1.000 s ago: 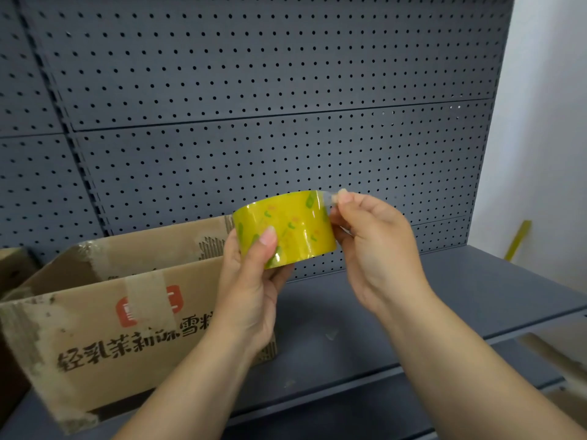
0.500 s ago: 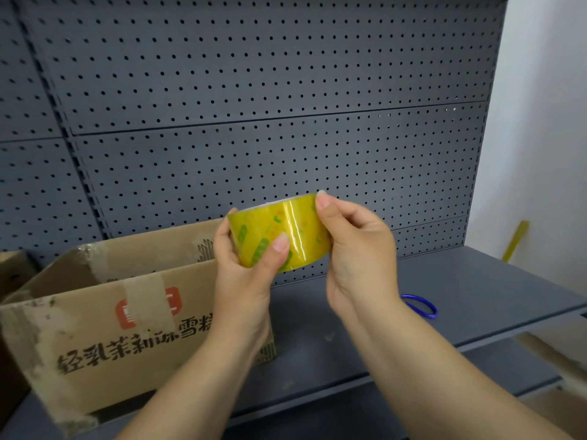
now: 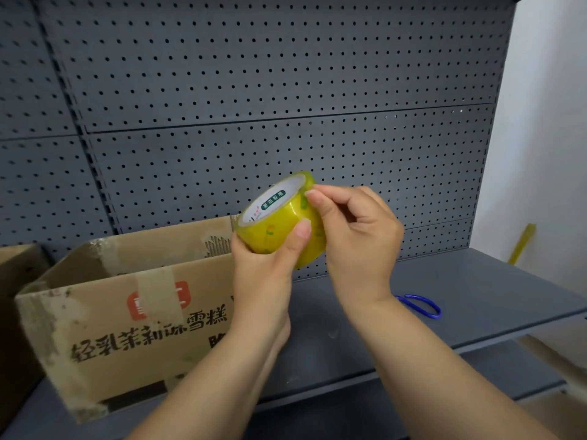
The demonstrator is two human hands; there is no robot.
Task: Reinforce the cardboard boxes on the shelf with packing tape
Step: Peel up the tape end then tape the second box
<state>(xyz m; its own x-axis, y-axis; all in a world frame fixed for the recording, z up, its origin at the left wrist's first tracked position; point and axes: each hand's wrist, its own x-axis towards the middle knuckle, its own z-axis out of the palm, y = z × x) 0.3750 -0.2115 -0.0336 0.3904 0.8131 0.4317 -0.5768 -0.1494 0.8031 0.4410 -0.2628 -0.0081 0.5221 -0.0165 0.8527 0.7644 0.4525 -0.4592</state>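
Your biggest risk here is losing the free end. The curled fingertips of your right hand are picking at the upper rim of the roll of glossy yellow packing tape, and I cannot tell whether any end has lifted. If a nail slips, the film could split into a sliver or stick back down flat. A long pull could also let the strip fold onto itself before it reaches the open brown cardboard box, which sits on the grey metal shelf left of and below your left hand. The blue-handled scissors lie below your right wrist, easy to knock.

Your left hand cups the roll from beneath, thumb pressed on its outer face, with the core tilted toward you. Your right wrist bends down, its fingers tucked in and pinching at the tape's edge.
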